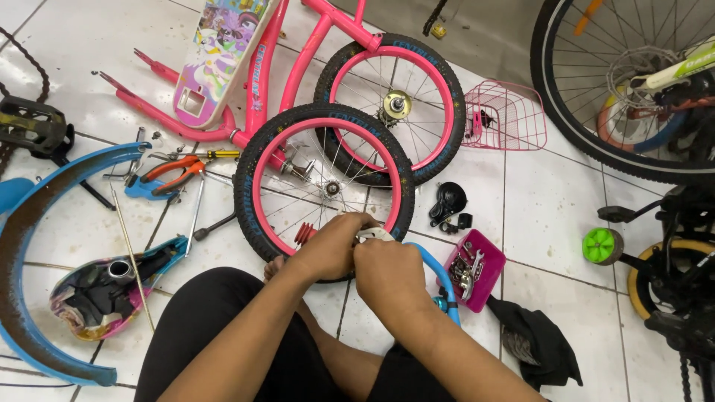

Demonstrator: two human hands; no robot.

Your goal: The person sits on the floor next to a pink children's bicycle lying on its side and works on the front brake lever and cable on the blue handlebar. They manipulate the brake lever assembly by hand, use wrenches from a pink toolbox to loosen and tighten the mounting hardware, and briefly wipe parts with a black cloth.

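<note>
**tilewatcher:** White floor tiles [551,201], a bit grimy, with bike parts spread all over. I was standing right there. The person sat on the floor, both hands together low over the nearer pink-rimmed wheel [325,186]. The left hand [331,246] had its grip curled shut around a small white part [375,234], and the right hand [389,272] was pinched closed on the same piece from the other side. It sat right at the wheel's bottom edge, just above the person's knees.

**spokehead:** What else was lying near them?

**tilewatcher:** A blue curved tube [439,275] ran just beside the right hand, touching a pink tray of wrenches [474,269]. A second pink wheel [391,104] leaned behind the first, against the pink frame [257,89]. Orange-handled pliers [175,175] lay to the left, near a long blue fender [45,260]. A pink wire basket [505,115] sat farther back, well apart, and a black cloth [540,342] lay by the tray.
</note>
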